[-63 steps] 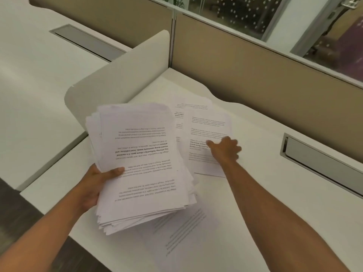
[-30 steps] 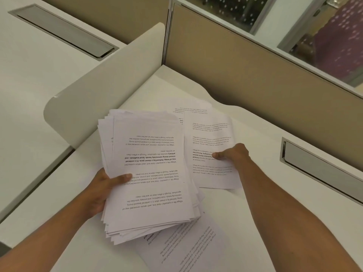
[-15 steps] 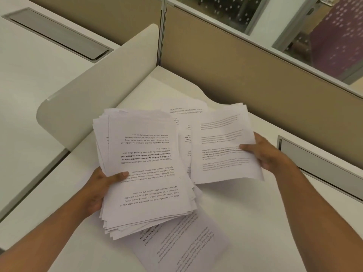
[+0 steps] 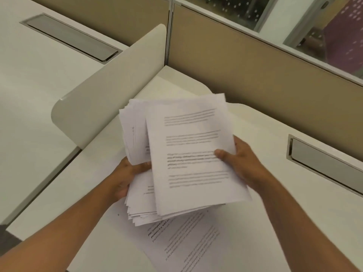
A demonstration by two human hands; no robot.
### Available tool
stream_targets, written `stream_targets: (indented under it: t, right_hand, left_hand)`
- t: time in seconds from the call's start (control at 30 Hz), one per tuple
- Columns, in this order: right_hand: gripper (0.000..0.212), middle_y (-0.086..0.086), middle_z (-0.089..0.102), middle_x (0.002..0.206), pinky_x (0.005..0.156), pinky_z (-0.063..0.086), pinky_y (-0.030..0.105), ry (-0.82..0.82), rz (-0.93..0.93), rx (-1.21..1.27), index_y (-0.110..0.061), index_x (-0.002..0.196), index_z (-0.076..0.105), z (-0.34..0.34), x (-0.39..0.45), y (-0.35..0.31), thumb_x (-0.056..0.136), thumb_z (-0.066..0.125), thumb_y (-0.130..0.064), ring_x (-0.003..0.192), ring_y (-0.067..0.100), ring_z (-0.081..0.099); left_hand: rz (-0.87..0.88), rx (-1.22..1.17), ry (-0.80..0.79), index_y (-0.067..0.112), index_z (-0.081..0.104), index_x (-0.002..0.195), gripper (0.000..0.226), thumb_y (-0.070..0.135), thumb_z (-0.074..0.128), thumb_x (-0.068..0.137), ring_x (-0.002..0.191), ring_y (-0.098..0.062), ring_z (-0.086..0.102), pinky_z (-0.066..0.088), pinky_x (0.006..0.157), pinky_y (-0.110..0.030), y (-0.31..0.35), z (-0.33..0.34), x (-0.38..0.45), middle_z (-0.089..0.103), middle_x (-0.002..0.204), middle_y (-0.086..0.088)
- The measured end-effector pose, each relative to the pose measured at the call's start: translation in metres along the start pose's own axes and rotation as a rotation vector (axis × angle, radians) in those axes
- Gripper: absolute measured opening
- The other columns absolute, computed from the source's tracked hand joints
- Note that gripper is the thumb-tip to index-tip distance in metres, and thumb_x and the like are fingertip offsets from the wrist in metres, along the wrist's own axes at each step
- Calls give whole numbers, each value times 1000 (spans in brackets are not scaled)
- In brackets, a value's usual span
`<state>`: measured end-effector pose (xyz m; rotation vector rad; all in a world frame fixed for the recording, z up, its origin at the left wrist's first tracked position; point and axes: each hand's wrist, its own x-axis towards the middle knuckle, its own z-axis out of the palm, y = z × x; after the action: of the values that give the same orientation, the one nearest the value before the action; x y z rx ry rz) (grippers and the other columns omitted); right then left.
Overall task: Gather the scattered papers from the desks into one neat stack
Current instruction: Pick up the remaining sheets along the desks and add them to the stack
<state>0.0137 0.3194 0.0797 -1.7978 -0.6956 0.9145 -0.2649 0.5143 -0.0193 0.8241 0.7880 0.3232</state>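
Observation:
A thick, uneven stack of printed white papers (image 4: 140, 201) is held above the white desk (image 4: 261, 222) by my left hand (image 4: 125, 177), which grips its left edge. My right hand (image 4: 238, 163) grips a few printed sheets (image 4: 192, 163) by their right edge and lays them on top of that stack, slightly offset to the right. Below the stack, loose printed sheets (image 4: 184, 242) lie flat on the desk near its front edge, partly hidden by the held papers.
A curved cream divider (image 4: 110, 89) stands to the left between this desk and the neighbouring desk (image 4: 29, 79). A tan partition wall (image 4: 265, 75) runs along the back. A metal cable slot (image 4: 322, 163) is set into the desk at right, another metal slot (image 4: 70, 36) at upper left.
My right hand picked the sheets up off the desk and carried them left onto the stack in my left hand. The spot behind the stack no longer shows papers.

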Motion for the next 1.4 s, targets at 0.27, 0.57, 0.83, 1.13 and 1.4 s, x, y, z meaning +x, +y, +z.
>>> stream_targets:
  t: [0.27, 0.57, 0.83, 1.13, 1.4]
  right_hand:
    - [52, 2, 72, 142, 106, 57, 53, -219, 308, 291, -22, 145, 59, 34, 13, 9, 97, 78, -30, 126, 26, 72]
    - [41, 1, 80, 124, 101, 61, 49, -22, 57, -69, -16, 133, 69, 78, 22, 11, 94, 80, -17, 111, 22, 78]
    - [33, -3, 81, 103, 86, 59, 38, 190, 109, -171, -17, 104, 78, 70, 49, 32, 98, 72, -50, 93, 13, 76]
    - [104, 19, 44, 151, 108, 48, 48, 480, 645, -652, -3, 143, 44, 6, 101, 52, 67, 100, -46, 140, 39, 47]
    - [75, 16, 71, 128, 104, 57, 48, 345, 661, -544, -3, 113, 59, -13, 116, 48, 60, 105, -29, 120, 37, 69]
  left_hand:
    - [14, 29, -68, 22, 88, 120, 52, 26, 101, 70, 112, -36, 83, 70, 78, -43, 8, -2, -15, 85, 123, -16]
    - [-75, -51, -84, 29, 81, 135, 69, 79, 70, 88, 123, -35, 79, 70, 87, -48, 5, -18, -13, 81, 137, -11]
    - [75, 100, 49, 12, 74, 138, 58, 7, 84, 81, 109, -38, 84, 72, 78, -47, 3, -29, -6, 83, 128, -18]
    - [21, 28, 27, 25, 82, 131, 55, 13, 98, 80, 118, -41, 80, 70, 86, -53, -9, -48, -14, 80, 136, -18]
    - [18, -20, 44, 25, 80, 133, 61, 14, 92, 75, 119, -43, 79, 70, 85, -54, -9, -54, -12, 79, 138, -18]
